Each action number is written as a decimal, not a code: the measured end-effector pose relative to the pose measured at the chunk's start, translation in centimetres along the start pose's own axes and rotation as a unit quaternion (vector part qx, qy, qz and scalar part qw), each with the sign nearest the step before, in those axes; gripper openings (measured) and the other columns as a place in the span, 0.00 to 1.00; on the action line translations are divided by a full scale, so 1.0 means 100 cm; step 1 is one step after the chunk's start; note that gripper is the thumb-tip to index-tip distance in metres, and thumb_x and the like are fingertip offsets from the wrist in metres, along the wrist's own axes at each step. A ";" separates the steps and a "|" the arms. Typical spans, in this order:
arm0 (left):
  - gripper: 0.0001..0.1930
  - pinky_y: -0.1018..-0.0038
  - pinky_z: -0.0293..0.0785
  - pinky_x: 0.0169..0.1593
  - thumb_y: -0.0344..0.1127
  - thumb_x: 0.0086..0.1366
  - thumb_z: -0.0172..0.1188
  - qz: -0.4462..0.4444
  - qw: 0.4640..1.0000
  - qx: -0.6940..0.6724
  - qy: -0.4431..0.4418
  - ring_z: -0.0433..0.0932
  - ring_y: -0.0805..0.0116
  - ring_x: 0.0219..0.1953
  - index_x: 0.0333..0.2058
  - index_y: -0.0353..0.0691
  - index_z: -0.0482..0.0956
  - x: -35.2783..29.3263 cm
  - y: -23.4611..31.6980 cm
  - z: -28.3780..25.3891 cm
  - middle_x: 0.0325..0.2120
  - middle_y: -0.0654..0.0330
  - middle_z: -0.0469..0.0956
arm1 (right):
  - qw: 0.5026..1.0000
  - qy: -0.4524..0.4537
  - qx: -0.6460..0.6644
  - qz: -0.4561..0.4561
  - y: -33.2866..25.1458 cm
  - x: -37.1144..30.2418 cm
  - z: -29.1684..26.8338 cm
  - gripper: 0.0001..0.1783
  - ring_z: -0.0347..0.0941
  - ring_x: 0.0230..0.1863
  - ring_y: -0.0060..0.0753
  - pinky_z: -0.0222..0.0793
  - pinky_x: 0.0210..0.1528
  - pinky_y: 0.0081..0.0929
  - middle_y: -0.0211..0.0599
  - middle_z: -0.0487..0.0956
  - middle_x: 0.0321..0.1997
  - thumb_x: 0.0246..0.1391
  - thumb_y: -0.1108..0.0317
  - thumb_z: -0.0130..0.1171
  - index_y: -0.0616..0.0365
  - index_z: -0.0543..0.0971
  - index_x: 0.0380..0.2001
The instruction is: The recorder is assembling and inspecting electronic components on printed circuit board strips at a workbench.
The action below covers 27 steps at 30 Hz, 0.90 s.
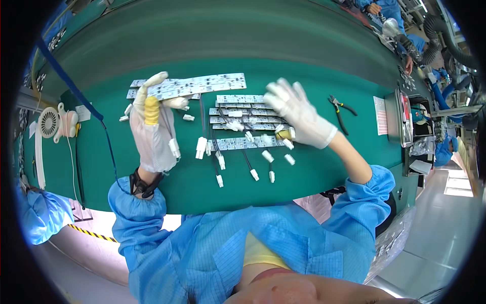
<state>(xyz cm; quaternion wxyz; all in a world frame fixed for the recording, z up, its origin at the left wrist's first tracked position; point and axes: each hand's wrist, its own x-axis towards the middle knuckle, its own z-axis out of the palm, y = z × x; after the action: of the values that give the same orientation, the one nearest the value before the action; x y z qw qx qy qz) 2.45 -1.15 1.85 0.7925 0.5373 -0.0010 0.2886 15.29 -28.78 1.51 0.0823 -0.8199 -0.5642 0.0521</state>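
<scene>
My left hand (153,129), in a white glove with a yellow finger cover, grips the left end of a long white circuit board strip (212,83) between thumb and fingers. Under that strip, the edges of other boards show. My right hand (306,119), gloved too, is open with slightly blurred fingers spread over the right ends of several stacked circuit board strips (238,99). Its yellow-covered thumb is near the nearest board (235,144). Dark wires run from the boards to white plug connectors (201,148), several of which lie on the green mat (192,190).
Black-and-yellow cutting pliers (340,112) lie right of my right hand. Farther right are a printed sheet (380,115) and a metal-sided box (403,119). A small fan (49,122) stands at the left. A blue cord (76,91) hangs down toward my left wrist. Co-workers' sleeves show at the edges.
</scene>
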 end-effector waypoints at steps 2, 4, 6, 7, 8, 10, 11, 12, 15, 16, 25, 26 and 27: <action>0.21 0.78 0.70 0.46 0.42 0.68 0.46 -0.003 0.999 0.040 -0.010 0.77 0.71 0.37 0.51 0.29 0.66 -0.003 -0.003 0.006 0.31 0.54 0.79 | 0.996 0.026 0.031 0.083 0.005 -0.007 -0.010 0.57 0.43 0.68 0.56 0.38 0.68 0.51 0.49 0.53 0.66 0.26 0.68 0.72 0.56 0.53 0.62; 0.22 0.78 0.70 0.46 0.42 0.68 0.47 -0.042 0.998 -0.008 -0.038 0.78 0.70 0.36 0.52 0.29 0.65 -0.007 -0.009 0.007 0.32 0.54 0.79 | 0.997 0.031 -0.002 0.073 0.012 -0.016 -0.023 0.58 0.45 0.68 0.56 0.42 0.67 0.49 0.50 0.57 0.64 0.23 0.69 0.74 0.58 0.54 0.62; 0.23 0.79 0.70 0.45 0.44 0.67 0.48 -0.072 0.997 0.009 -0.028 0.79 0.70 0.35 0.52 0.30 0.65 -0.013 -0.013 0.009 0.31 0.54 0.79 | 0.987 -0.063 0.053 0.142 0.008 -0.014 -0.044 0.58 0.47 0.67 0.55 0.47 0.66 0.46 0.47 0.57 0.65 0.22 0.72 0.73 0.60 0.55 0.62; 0.24 0.81 0.69 0.43 0.45 0.67 0.49 -0.062 0.997 0.011 -0.050 0.78 0.72 0.35 0.52 0.30 0.65 -0.014 -0.016 0.011 0.31 0.54 0.79 | 0.966 0.021 0.223 0.128 0.003 -0.019 -0.047 0.50 0.59 0.62 0.50 0.59 0.59 0.39 0.46 0.62 0.61 0.32 0.73 0.69 0.60 0.56 0.61; 0.25 0.83 0.68 0.42 0.47 0.66 0.50 -0.053 0.996 0.013 -0.072 0.78 0.73 0.34 0.52 0.31 0.65 -0.016 -0.019 0.011 0.31 0.54 0.79 | 0.965 0.018 0.229 0.126 -0.008 -0.016 -0.050 0.50 0.59 0.62 0.50 0.59 0.59 0.39 0.46 0.62 0.61 0.32 0.73 0.69 0.60 0.56 0.61; 0.24 0.75 0.70 0.46 0.43 0.64 0.53 -0.101 0.987 0.033 -0.119 0.76 0.70 0.36 0.52 0.31 0.64 -0.016 -0.020 0.006 0.30 0.56 0.78 | 0.725 0.092 0.669 0.137 -0.040 -0.003 -0.048 0.40 0.69 0.50 0.39 0.67 0.47 0.30 0.44 0.67 0.56 0.44 0.72 0.62 0.60 0.58 0.61; 0.24 0.75 0.69 0.47 0.43 0.64 0.53 -0.097 0.987 0.041 -0.121 0.76 0.69 0.37 0.52 0.31 0.64 -0.020 -0.020 0.008 0.32 0.55 0.78 | 0.770 0.120 0.610 0.144 -0.053 0.004 -0.042 0.33 0.72 0.37 0.28 0.67 0.37 0.22 0.42 0.69 0.50 0.51 0.69 0.55 0.60 0.59 0.60; 0.24 0.75 0.69 0.48 0.42 0.64 0.54 -0.091 0.987 0.046 -0.123 0.77 0.69 0.39 0.52 0.31 0.64 -0.023 -0.022 0.008 0.33 0.55 0.78 | 0.742 0.134 0.633 0.178 -0.062 0.012 -0.039 0.30 0.73 0.32 0.26 0.67 0.32 0.19 0.39 0.73 0.43 0.50 0.68 0.57 0.62 0.63 0.57; 0.26 0.78 0.68 0.49 0.40 0.60 0.60 -0.090 0.987 0.056 -0.123 0.75 0.72 0.44 0.52 0.29 0.66 -0.026 -0.012 0.014 0.42 0.54 0.76 | 0.778 0.111 0.576 0.225 -0.051 0.011 -0.032 0.26 0.71 0.28 0.20 0.65 0.27 0.14 0.35 0.75 0.34 0.52 0.67 0.57 0.63 0.66 0.53; 0.25 0.76 0.68 0.51 0.37 0.59 0.61 -0.092 0.983 0.080 -0.134 0.74 0.71 0.45 0.51 0.29 0.67 -0.027 -0.008 0.015 0.44 0.53 0.75 | 0.730 0.146 0.629 0.222 -0.050 0.010 -0.026 0.23 0.70 0.22 0.18 0.62 0.22 0.12 0.36 0.77 0.31 0.52 0.67 0.56 0.62 0.68 0.52; 0.24 0.77 0.74 0.43 0.41 0.53 0.64 -0.027 0.959 0.226 -0.170 0.77 0.70 0.39 0.46 0.34 0.74 -0.026 -0.012 0.000 0.45 0.55 0.75 | 0.706 0.202 0.651 0.193 -0.047 -0.001 -0.020 0.23 0.73 0.30 0.20 0.68 0.32 0.14 0.38 0.76 0.40 0.53 0.67 0.58 0.66 0.68 0.50; 0.24 0.78 0.74 0.42 0.40 0.53 0.64 0.021 0.956 0.237 -0.174 0.77 0.70 0.38 0.46 0.35 0.74 -0.025 -0.014 0.001 0.45 0.54 0.75 | 0.706 0.202 0.650 0.194 -0.046 -0.001 -0.019 0.23 0.73 0.30 0.20 0.68 0.32 0.14 0.38 0.76 0.40 0.53 0.67 0.58 0.66 0.68 0.50; 0.23 0.78 0.74 0.41 0.40 0.53 0.63 0.067 0.950 0.246 -0.178 0.77 0.70 0.38 0.47 0.35 0.74 -0.024 -0.015 0.002 0.44 0.54 0.75 | 0.711 0.206 0.644 0.193 -0.045 -0.002 -0.017 0.23 0.74 0.33 0.21 0.68 0.34 0.15 0.38 0.76 0.40 0.52 0.66 0.59 0.66 0.68 0.49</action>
<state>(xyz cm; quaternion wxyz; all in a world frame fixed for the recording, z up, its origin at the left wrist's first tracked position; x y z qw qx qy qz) 1.15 -2.77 -0.11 0.6010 0.7573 -0.1073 0.2319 11.42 -27.51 4.05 0.6927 -0.6495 -0.1918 0.2479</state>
